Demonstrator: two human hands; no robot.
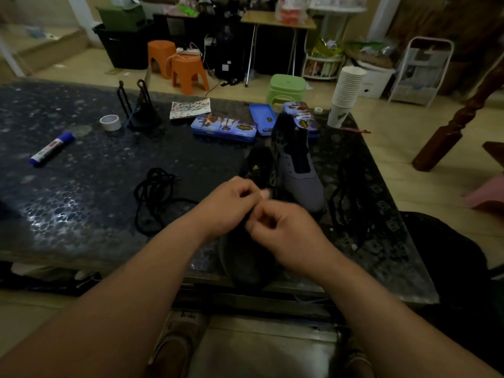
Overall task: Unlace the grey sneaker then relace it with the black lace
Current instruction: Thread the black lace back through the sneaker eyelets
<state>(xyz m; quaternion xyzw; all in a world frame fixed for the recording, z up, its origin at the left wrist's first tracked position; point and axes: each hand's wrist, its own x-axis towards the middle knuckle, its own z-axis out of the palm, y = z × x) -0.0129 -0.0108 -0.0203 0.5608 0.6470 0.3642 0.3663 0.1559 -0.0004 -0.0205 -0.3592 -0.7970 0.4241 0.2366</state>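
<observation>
Head view: left hand (229, 203) and right hand (283, 230) curl fingers over the grey sneaker (245, 264), grasp unclear

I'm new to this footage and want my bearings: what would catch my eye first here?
The left hand and right hand meet, fingers curled, over a dark sneaker at the near edge of the table; what they pinch is too dark to tell. Just right of them lies a grey sneaker, and a loose black lace sits coiled to the left.
</observation>
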